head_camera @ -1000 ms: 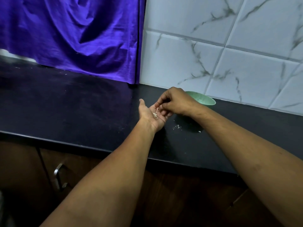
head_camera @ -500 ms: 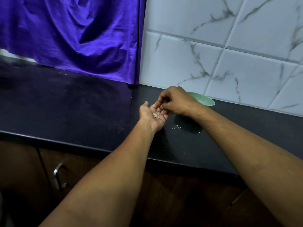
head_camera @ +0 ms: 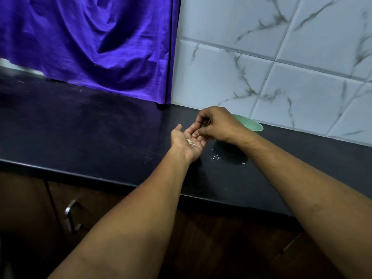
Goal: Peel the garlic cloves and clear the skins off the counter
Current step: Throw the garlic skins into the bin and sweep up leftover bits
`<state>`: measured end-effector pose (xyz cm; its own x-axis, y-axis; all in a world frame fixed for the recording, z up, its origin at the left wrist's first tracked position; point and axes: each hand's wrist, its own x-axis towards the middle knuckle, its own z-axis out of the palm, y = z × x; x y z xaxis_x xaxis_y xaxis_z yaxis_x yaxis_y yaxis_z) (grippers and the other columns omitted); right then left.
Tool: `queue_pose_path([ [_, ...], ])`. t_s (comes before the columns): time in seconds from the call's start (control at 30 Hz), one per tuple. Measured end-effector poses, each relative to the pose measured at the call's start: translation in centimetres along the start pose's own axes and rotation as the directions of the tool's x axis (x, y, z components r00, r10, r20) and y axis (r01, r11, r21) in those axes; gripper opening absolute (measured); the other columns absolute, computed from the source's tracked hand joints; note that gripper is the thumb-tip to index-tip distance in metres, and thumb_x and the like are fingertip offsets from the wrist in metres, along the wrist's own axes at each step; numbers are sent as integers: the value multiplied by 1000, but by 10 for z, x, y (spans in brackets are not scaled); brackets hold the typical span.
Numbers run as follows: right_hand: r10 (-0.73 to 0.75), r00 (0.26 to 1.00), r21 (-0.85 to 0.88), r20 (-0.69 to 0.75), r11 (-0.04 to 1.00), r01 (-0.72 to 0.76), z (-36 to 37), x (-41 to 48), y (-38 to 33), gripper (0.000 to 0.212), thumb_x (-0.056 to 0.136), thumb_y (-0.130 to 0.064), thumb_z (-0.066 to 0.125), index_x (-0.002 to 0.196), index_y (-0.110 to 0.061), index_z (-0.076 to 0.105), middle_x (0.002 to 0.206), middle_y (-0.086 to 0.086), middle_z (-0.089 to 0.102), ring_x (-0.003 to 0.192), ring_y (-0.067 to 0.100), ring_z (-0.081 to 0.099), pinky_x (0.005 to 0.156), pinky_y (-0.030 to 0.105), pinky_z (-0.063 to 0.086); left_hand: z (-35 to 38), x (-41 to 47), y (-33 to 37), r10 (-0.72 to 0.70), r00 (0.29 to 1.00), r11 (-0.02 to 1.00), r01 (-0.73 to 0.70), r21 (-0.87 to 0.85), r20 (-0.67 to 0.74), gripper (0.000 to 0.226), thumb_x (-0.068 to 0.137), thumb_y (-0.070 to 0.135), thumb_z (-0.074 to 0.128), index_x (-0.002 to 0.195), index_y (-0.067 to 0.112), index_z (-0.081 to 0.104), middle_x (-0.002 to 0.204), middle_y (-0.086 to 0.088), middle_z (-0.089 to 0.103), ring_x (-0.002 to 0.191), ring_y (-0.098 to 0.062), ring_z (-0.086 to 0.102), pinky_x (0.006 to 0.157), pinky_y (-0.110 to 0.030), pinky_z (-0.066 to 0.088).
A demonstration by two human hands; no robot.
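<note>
A left hand, palm up, grip wide, cradles skins above the tabletop. The right hand curls over it; whether its grip holds anything cannot be told. Behind sits a bowl, contents hidden; scraps lie near it.

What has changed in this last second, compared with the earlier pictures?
Almost nothing. The right hand keeps picking with curled fingers over the open left hand, which still cradles skin bits. Green bowl and the crumbs on the counter stayed put.
</note>
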<state>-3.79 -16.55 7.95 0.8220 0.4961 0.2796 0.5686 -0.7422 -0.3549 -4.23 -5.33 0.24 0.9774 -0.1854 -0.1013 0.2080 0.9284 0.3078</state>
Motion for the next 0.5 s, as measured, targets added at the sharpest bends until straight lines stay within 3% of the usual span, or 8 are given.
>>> queue_pose_path([
  [0.1, -7, 1000, 33, 1, 999, 7, 1, 0, 0, 18, 85, -3, 70, 89, -20, 77, 78, -6, 76, 67, -1, 69, 65, 22, 58, -1, 1, 1, 1, 1000, 1000, -1, -12, -7, 68, 109, 51, 24, 114, -4, 65, 99, -22, 73, 95, -35, 70, 72, -43, 62],
  [0.23, -13, 1000, 36, 16, 999, 12, 2, 1, -2, 33, 87, 7, 54, 95, -16, 76, 82, -9, 74, 64, -7, 65, 59, 13, 52, -1, 3, 1, 7, 1000, 1000, -8, -19, -20, 62, 108, 50, 27, 118, -1, 60, 111, -18, 67, 94, -32, 68, 57, -47, 63],
  [0.3, -16, 1000, 34, 10, 999, 15, 2, 1, -3, 37, 84, 10, 49, 88, -18, 73, 81, -8, 73, 62, -5, 64, 57, 16, 52, 0, 0, 1, 13, 1000, 1000, -13, -1, -15, 63, 108, 50, 26, 119, -1, 61, 100, -21, 74, 85, -33, 73, 56, -43, 62],
  [0.4, -18, 1000, 26, 3, 999, 18, 2, 1, -4, 32, 84, 6, 52, 86, -19, 72, 72, -14, 70, 60, -5, 64, 58, 16, 52, 0, -1, 1, 15, 1000, 1000, -15, 14, -16, 64, 109, 50, 26, 116, -1, 63, 94, -23, 76, 86, -34, 75, 68, -42, 60],
  [0.5, -50, 999, -3, 14, 999, 50, 3, 2, -5, 25, 93, -2, 56, 99, -18, 75, 84, -16, 71, 64, -10, 62, 62, 11, 49, -1, 2, 1, 17, 1000, 1000, -16, 10, -25, 63, 108, 50, 27, 118, 0, 63, 102, -24, 75, 101, -35, 70, 87, -47, 56],
])
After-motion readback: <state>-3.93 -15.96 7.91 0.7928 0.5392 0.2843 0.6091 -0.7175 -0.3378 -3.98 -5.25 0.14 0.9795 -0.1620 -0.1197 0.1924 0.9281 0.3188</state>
